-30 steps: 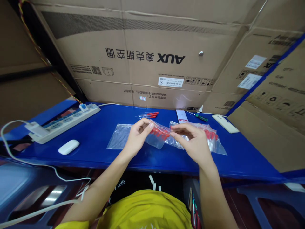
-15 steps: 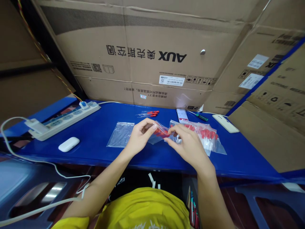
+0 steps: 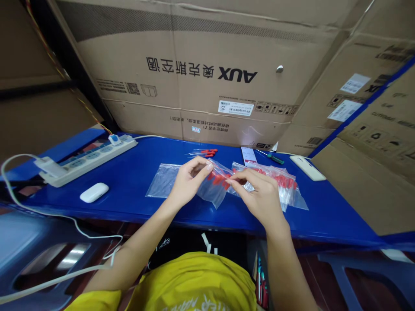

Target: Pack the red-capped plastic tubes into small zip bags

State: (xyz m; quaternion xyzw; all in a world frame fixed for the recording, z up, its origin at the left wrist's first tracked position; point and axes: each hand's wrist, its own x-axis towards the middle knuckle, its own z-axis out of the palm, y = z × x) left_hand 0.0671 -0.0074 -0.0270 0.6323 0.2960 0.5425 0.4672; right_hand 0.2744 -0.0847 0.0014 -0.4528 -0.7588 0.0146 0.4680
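Note:
My left hand (image 3: 187, 182) and my right hand (image 3: 259, 194) both pinch the top edge of a small clear zip bag (image 3: 215, 185) holding several red-capped pieces, held just above the blue table (image 3: 129, 181). The fingers of each hand are closed on the bag's rim. To the right lies a pile of filled clear bags (image 3: 285, 188) with red pieces inside. An empty clear bag (image 3: 160, 185) lies flat left of my left hand. A few loose red-capped pieces (image 3: 204, 152) rest further back.
A white power strip (image 3: 87, 160) with cable runs along the left. A white earbud case (image 3: 94, 192) sits near the front left edge. A green-handled screwdriver (image 3: 275, 159), a white remote-like bar (image 3: 307, 167) and a paper label (image 3: 249, 155) lie at the back. Cardboard boxes (image 3: 201, 73) wall the back and right.
The held bag was bunched small between my fingers half a second ago and now hangs spread out again. Both hands stayed close together over the table's middle.

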